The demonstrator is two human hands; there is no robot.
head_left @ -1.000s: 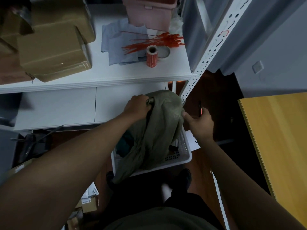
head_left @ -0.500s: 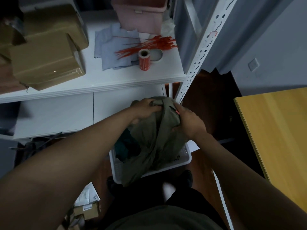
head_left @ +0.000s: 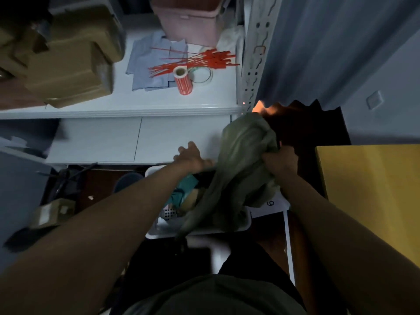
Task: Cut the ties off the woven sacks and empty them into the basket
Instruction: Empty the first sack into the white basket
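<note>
From the head camera, the person's right hand [head_left: 280,161] is fisted tight around a bunched fold of the olive-green woven sack [head_left: 243,169], gripping it at the sack's right side, a little below its top. Above the fist the fabric bulges up and to the left in a rounded hump that reaches the edge of the white shelf [head_left: 118,111]; below the fist it hangs down and to the left in long folds, its lower end draped over the near rim of the white basket [head_left: 246,221]. The sack thus lies mostly left of and beneath the grip, over the basket.

The left hand [head_left: 192,158] is just left of the sack, fingers spread and holding nothing; whether its thumb side touches the fabric is hard to tell in the blur. Inside the basket, left of the hanging sack, teal and tan items [head_left: 181,196] show.

On the far shelf lie a bundle of red ties [head_left: 200,62], a red label roll [head_left: 183,81], a tape ring [head_left: 202,75], a pale blue cloth [head_left: 150,62], a pink bin [head_left: 188,19] and brown parcels [head_left: 68,64]. A yellow tabletop [head_left: 372,201] sits at the right
</note>
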